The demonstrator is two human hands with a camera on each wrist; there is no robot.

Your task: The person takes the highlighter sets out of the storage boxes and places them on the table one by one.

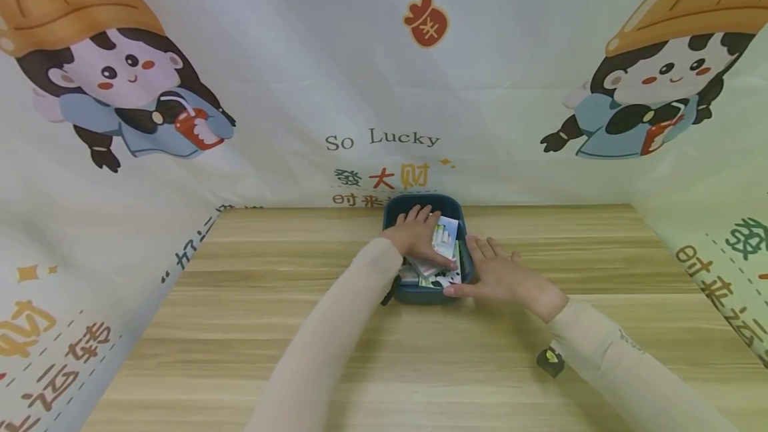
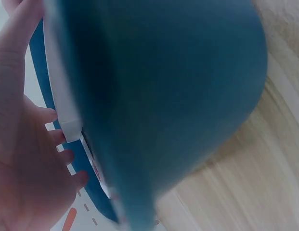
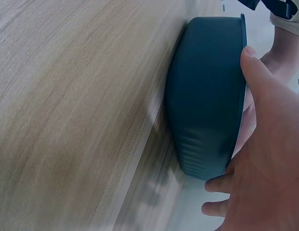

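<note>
A dark blue plastic bin (image 1: 423, 295) stands on the table near the back wall, holding several small boxes or pads. One is white with a pale blue picture (image 1: 445, 237); another has a black-and-white pattern on green (image 1: 447, 277). My left hand (image 1: 414, 235) reaches into the bin from the left and rests over these things, fingers spread and thumb stretched to the right. In the left wrist view its fingertips lie right at a white box (image 2: 67, 115). My right hand (image 1: 501, 279) rests along the bin's right rim, fingers extended, thumb at the near corner.
The wood-grain table (image 1: 240, 352) has a printed cloth wall (image 1: 288, 85) behind it and at both sides. A small dark object with a yellow mark (image 1: 550, 362) shows beside the right sleeve (image 1: 612, 345). A dark strap (image 1: 390, 292) shows by the left wrist.
</note>
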